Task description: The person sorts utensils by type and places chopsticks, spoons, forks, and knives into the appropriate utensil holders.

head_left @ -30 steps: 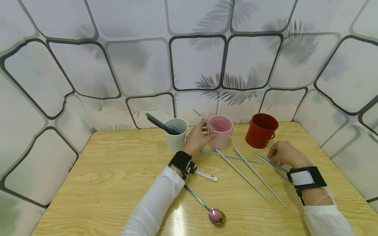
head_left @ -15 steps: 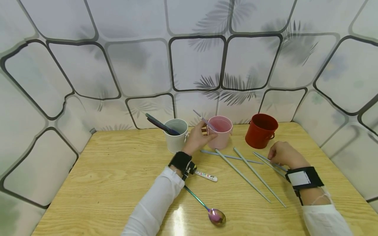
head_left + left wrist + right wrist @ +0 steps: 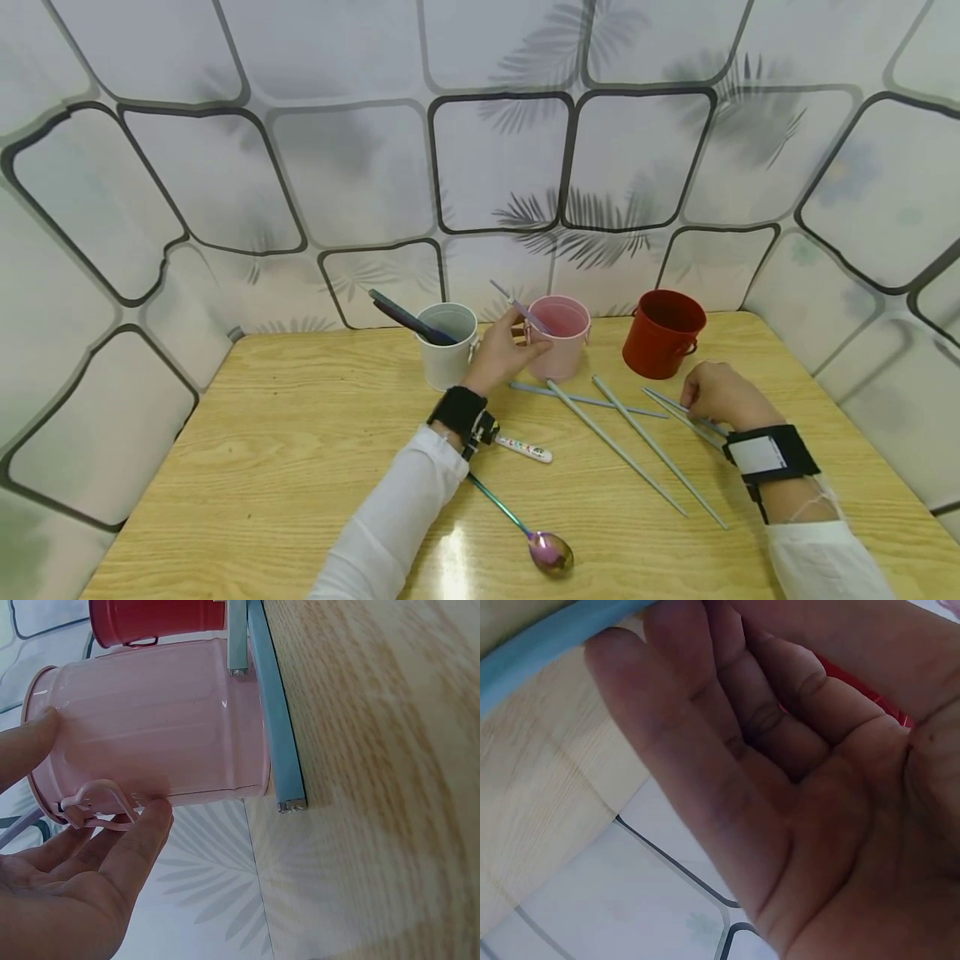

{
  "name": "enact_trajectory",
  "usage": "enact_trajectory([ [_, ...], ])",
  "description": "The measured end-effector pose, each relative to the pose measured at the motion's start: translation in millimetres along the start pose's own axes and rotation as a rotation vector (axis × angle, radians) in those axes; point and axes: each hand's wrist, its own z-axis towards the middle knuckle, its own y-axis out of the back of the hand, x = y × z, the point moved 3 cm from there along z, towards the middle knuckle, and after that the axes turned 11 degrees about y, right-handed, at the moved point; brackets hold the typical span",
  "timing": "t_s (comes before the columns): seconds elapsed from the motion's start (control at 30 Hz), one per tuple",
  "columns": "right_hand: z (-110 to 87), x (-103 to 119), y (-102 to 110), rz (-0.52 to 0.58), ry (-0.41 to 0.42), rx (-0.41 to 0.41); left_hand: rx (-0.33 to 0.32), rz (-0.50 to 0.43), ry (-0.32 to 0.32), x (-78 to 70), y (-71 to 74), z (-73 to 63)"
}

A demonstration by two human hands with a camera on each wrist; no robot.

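Note:
My left hand (image 3: 498, 354) grips the pink bucket (image 3: 564, 354) at its left side. In the left wrist view, the thumb presses near the rim and the fingers (image 3: 139, 847) lie by the looped handle. A thin purple stick (image 3: 517, 305) leans out of that bucket. At the right, my right hand (image 3: 726, 396) reaches down over two pale chopsticks (image 3: 667, 400), fingers curled. The right wrist view has its fingertips pinching a blue chopstick (image 3: 547, 652) at the tabletop. More chopsticks (image 3: 630, 417) lie crossed between the hands, one pair of their ends close to the pink bucket.
A white bucket (image 3: 438, 362) holding dark utensils (image 3: 408, 318) stands left of my left hand. The red bucket (image 3: 660, 346) is at the back right. A shiny spoon (image 3: 551, 552) and a white patterned handle (image 3: 525, 449) lie nearer, partly under my left forearm. A patterned backdrop (image 3: 498, 167) rises behind.
My right hand and wrist have shifted very slightly to the left over the chopsticks. The left hand stays on the pink bucket.

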Motion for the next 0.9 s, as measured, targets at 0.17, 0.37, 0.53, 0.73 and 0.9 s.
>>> enact_trajectory([
  [0.17, 0.4, 0, 1, -0.029, 0.024, -0.004, 0.003, -0.004, -0.001, 0.7, -0.1, 0.2],
  [0.37, -2.0, -1, 8, -0.103, 0.079, -0.063, 0.002, -0.009, -0.018, 0.6, 0.0, 1.5],
  [0.53, -3.0, -3, 16, -0.129, 0.098, -0.114, -0.001, -0.010, -0.018, 0.7, -0.2, 1.9],
  [0.73, -4.1, -4, 24, -0.109, 0.102, -0.137, 0.001, -0.015, -0.008, 0.2, -0.4, -0.1],
  [0.9, -7.5, 0, 30, -0.125, 0.122, -0.177, 0.000, -0.013, -0.009, -1.1, -0.3, -0.5],
])
